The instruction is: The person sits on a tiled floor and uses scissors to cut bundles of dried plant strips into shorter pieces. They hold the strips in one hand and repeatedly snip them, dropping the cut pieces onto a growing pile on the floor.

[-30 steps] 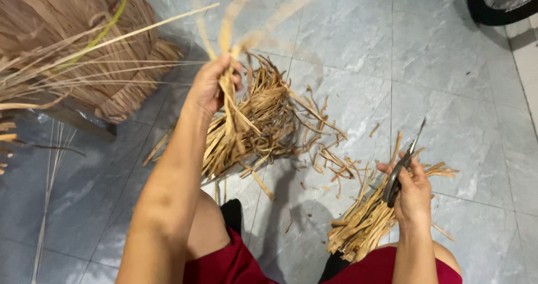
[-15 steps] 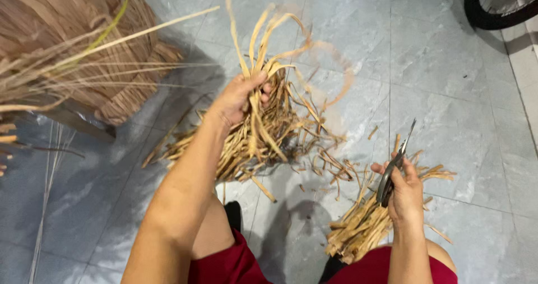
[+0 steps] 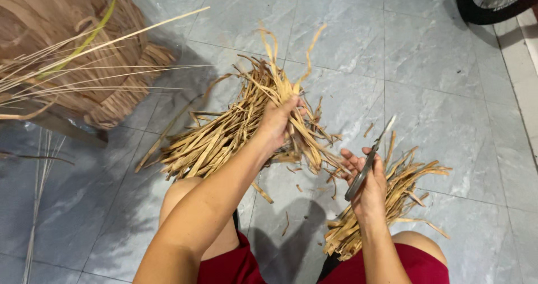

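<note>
Here, the left hand (image 3: 278, 122) is squeezing dry leaf strips (image 3: 224, 135) mid-frame.
The right hand (image 3: 367, 180) — fingers wrapped on scissors (image 3: 367, 163) — is waiting beside a smaller pile (image 3: 392, 200), blades pointing up and away.

On the tiled floor (image 3: 437, 54), a heap of leaf strips (image 3: 224, 138) lies ahead of the left knee, a smaller bundle (image 3: 403, 194) to its right, woven mats (image 3: 67, 43) far left, a tyre (image 3: 487, 3) far right.

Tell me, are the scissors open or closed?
Closed, as far as shows. The scissors in the right hand appear as one thin strip with a single tip, no gap between blades. The left hand grips dry leaf strips.
</note>
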